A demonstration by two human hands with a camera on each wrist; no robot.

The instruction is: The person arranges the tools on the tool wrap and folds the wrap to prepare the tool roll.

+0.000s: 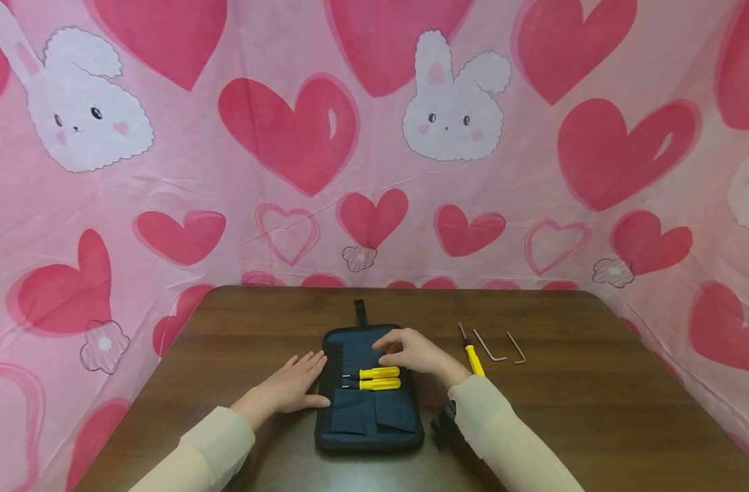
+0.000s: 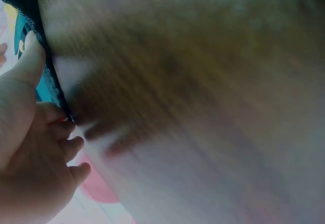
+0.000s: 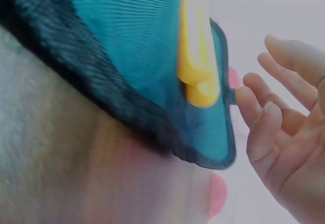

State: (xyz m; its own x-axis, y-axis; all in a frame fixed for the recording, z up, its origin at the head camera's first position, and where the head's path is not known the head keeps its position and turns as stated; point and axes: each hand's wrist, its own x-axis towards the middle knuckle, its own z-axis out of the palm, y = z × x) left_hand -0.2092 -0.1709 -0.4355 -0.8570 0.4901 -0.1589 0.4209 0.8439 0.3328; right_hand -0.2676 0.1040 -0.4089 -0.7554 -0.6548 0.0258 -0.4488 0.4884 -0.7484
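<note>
A dark blue fabric tool pouch (image 1: 352, 345) with black edging lies unfolded on the table. Across its middle are two yellow-handled screwdrivers (image 1: 379, 385), their black collars and short metal ends pointing left. My left hand (image 1: 290, 384) rests along the pouch's left edge, fingers extended and thumb on the border. Above the upper right part of the pouch hovers my right hand (image 1: 414, 352), its fingers loosely bent and holding nothing. In the right wrist view the hand (image 3: 289, 127) is apart from the yellow handles (image 3: 197, 41). The left wrist view shows the thumb (image 2: 28, 64) touching the pouch edge.
Right of the pouch, another yellow-handled screwdriver (image 1: 474, 359) lies partly behind my right forearm. Beside it are two L-shaped hex keys (image 1: 486, 347). A black strap (image 1: 360, 313) extends from the pouch's far edge. Behind the brown table (image 1: 276, 321) hangs a pink heart-and-rabbit cloth (image 1: 374, 171).
</note>
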